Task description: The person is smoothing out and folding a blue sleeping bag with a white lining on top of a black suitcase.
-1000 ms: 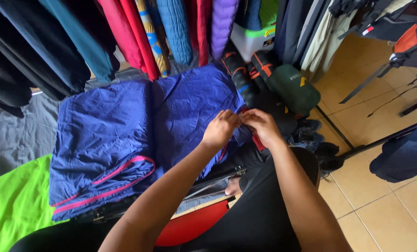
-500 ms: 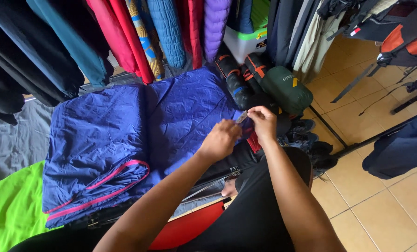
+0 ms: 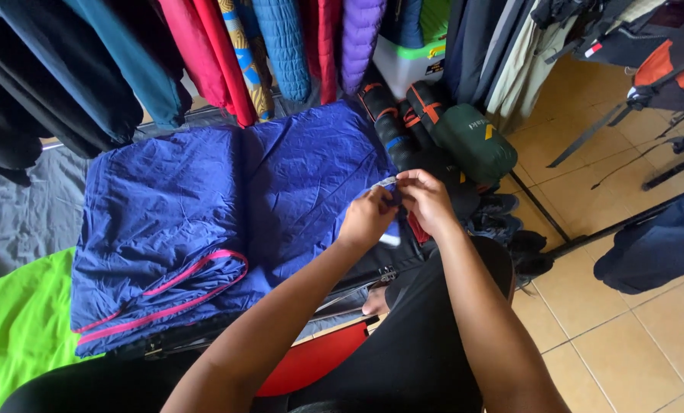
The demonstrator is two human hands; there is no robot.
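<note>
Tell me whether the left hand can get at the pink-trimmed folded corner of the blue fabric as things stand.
Probably yes. The left hand is pinching the blue fabric's right edge together with the right hand; the pink-trimmed corner lies open on the same surface to its left, with nothing covering it. The hand would have to let go first.

Tan floor tiles [image 3: 663, 336] fill the right side, daylight bright across them; a row of hanging garments [image 3: 281, 46] crowds the top (dark, teal, red, quilted blue, purple); a white tub [image 3: 407, 65] with a green lid sits behind them; rolled bags [image 3: 441, 134], black and green, lie at the foot; grey cloth [image 3: 21, 214] and bright green cloth [image 3: 17, 329] spread on the left.
</note>
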